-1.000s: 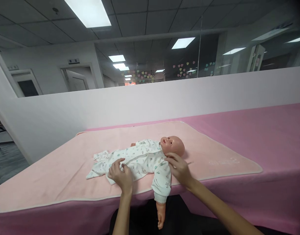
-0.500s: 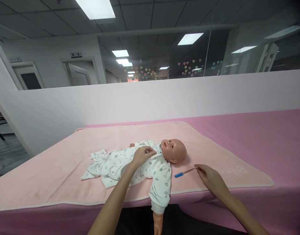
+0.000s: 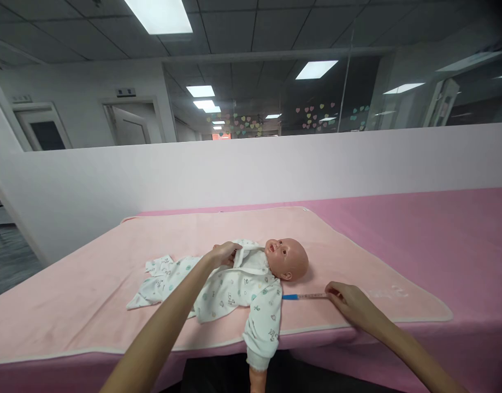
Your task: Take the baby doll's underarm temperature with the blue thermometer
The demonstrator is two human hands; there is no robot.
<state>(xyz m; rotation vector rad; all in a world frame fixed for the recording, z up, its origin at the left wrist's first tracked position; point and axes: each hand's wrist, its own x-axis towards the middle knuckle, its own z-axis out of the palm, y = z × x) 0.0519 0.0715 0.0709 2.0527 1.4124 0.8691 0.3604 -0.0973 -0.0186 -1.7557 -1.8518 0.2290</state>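
Observation:
A baby doll lies on its back, head to the right, in a white printed outfit. Pinched between the fingers of my left hand is the front edge of the outfit at the chest, lifted into a fold. My right hand, thumb and fingertips together, grips the right end of a slim thermometer with a blue tip. It is held level, pointing left, and its blue tip meets the doll's near sleeve in the view. One doll arm hangs over the front edge.
Under the doll spreads a peach blanket with a pale border. A pink cover lies beneath it on the table. Behind the table runs a low white wall with glass above.
My left hand has moved left and taken up the front of the outfit. The thermometer has turned from slanted to level, its blue tip shifting left to the sleeve.

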